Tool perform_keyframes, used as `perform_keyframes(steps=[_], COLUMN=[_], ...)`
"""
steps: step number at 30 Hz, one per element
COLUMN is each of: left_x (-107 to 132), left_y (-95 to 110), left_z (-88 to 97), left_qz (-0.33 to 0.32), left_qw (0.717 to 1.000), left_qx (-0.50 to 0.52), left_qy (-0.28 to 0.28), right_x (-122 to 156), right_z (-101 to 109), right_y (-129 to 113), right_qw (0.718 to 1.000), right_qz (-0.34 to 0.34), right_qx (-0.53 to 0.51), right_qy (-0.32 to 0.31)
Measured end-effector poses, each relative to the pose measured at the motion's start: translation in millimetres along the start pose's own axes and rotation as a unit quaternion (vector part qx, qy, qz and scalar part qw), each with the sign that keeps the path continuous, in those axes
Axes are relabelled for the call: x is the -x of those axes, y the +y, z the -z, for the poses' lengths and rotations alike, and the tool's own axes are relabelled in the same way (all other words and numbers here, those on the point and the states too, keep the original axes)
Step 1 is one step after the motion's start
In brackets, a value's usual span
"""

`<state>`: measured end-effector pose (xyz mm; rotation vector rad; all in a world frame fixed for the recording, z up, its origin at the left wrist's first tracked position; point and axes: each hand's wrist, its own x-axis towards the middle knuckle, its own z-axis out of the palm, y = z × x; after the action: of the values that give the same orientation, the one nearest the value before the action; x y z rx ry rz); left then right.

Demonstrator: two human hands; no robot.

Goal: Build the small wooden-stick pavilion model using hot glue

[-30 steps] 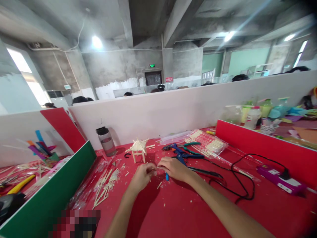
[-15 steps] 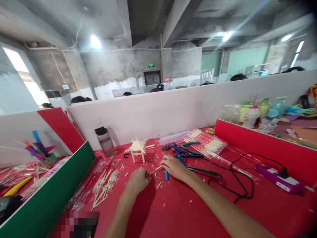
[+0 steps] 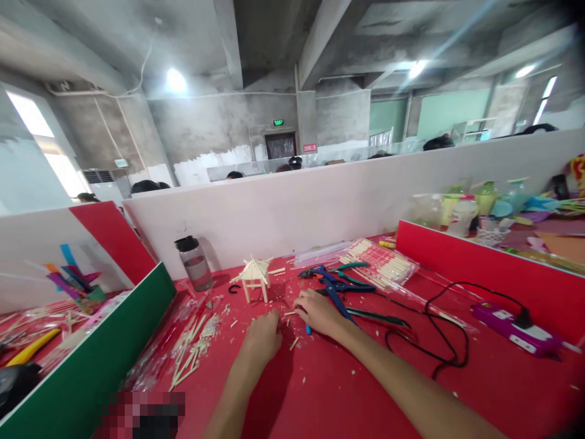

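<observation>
A small hut model of pale wooden sticks (image 3: 256, 278), with a pointed roof on thin legs, stands upright just beyond my hands. My left hand (image 3: 261, 336) is closed low over the table in front of it; what its fingers hold, if anything, is hidden. To its right, my right hand (image 3: 317, 311) has its fingers bent together on a short wooden stick (image 3: 288, 313), whose end points toward my left hand. Part of a blue tool handle (image 3: 309, 330) shows under the right hand. Another short stick (image 3: 294, 343) lies on the red tabletop between my wrists.
A blue glue gun (image 3: 336, 292) and green-handled pliers (image 3: 354, 266) lie beyond my right hand. Bagged sticks (image 3: 395, 268) are behind them. A black cord runs to a purple power strip (image 3: 516, 329). At left stand a water bottle (image 3: 195, 266) and a green divider (image 3: 105, 341). Stick scraps (image 3: 192, 353) lie nearby.
My left hand has moved slightly right, its fingers now stretching farther forward. My right hand has lowered over the blue handle, covering more of it. The hut has not moved.
</observation>
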<state>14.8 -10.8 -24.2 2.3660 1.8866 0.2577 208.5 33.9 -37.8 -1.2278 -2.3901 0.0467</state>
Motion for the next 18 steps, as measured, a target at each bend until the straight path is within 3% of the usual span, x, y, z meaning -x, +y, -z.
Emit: perform_keyframes(steps=[3, 6, 9, 12, 18], left_x=[-1, -5, -9, -14, -19], left_y=[0, 1, 4, 7, 8], left_z=[0.5, 5.3, 8.6, 6.7, -2.0], left_qz=[0.004, -0.005, -0.032, -0.051, -0.053], left_qw=[0.999, 0.988, 0.947, 0.895, 0.841], left_qx=[0.045, 0.142, 0.292, 0.414, 0.518], left_qy=[0.012, 0.064, 0.130, 0.157, 0.144], right_x=[-1, -2, -2, -1, 0], right_z=[3, 8, 10, 11, 9], right_y=[-2, -5, -12, -20, -28], right_qw=[0.998, 0.981, 0.939, 0.901, 0.881], right_qz=[-0.011, -0.011, -0.009, -0.019, -0.040], right_qx=[-0.057, -0.186, -0.340, -0.431, -0.466], right_qy=[0.037, 0.060, 0.046, 0.047, 0.069])
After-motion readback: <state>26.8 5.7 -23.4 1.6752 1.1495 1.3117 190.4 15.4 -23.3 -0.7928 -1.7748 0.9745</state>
